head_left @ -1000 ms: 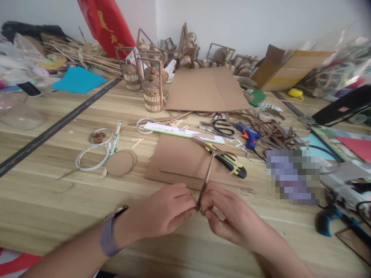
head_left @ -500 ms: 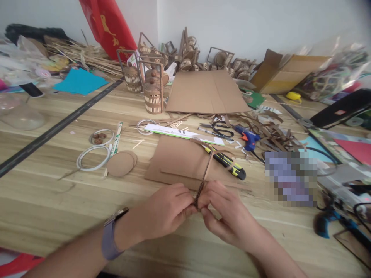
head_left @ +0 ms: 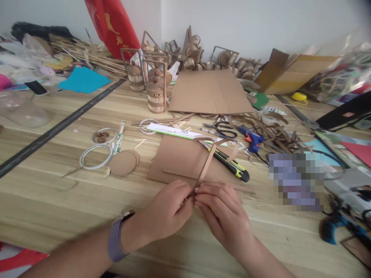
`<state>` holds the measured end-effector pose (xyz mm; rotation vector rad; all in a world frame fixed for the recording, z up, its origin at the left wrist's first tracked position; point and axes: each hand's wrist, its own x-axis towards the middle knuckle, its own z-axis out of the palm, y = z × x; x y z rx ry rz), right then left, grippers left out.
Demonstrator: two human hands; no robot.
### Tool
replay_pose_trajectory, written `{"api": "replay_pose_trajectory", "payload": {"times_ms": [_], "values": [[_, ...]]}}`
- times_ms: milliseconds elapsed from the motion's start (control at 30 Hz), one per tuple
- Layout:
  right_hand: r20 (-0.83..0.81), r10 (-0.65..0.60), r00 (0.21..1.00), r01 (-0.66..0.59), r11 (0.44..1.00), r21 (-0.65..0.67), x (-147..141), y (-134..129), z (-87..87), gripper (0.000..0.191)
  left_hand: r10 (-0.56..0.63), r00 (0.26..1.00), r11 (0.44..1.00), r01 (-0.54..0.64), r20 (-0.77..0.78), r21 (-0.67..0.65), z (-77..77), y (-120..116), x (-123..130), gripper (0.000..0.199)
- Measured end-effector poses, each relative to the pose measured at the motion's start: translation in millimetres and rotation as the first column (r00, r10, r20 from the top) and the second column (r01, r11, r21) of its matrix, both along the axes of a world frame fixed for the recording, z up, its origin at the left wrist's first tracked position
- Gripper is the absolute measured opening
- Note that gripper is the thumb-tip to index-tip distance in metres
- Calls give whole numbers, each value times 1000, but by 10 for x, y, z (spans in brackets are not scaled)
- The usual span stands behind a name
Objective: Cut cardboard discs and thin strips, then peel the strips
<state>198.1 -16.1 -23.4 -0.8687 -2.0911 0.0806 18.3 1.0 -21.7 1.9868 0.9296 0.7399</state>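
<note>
A thin corrugated cardboard strip runs up from my fingers and curls at its far end. My left hand pinches its near end, and the fingertips of my right hand press on it from the right, close against the left ones. The bit between the fingertips is hidden. Just beyond the hands lie flat cardboard sheets with a black and yellow utility knife resting on them. Left of the sheets are cardboard discs, partly stacked.
Rolls of tape lie left, one around small brown balls. A white ruler, scissors, a blue glue gun and a heap of cardboard strips lie beyond the sheets. Small lidded baskets stand behind, beside a large cardboard sheet.
The strip has turned in my fingers, so more of its flat face shows. My right fingers have straightened and shifted along it. The whole view has slid slightly to the right.
</note>
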Motion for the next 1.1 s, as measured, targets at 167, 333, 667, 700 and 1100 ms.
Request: {"api": "replay_pose_trajectory", "payload": {"times_ms": [167,333,667,700,1100], "values": [[41,-34,999,33,999,43,-11,7,-19,15,12,1000,979,-8,18,-204,-40,-32,22,24],[-8,-79,997,79,996,26,-10,-21,-16,16,33,998,992,-27,45,-127,-47,-64,20,25],[-165,-87,982,54,980,-192,8,-50,13,14,-63,990,998,61,125,18,-34,-39,-16,22],[-190,-79,979,37,976,-213,8,-60,11,14,-83,988,996,79,134,36,-26,-36,-19,22],[-210,6,978,-29,994,-106,-2,-47,-12,11,-70,991,991,83,117,-107,-14,-40,-17,31]]}}
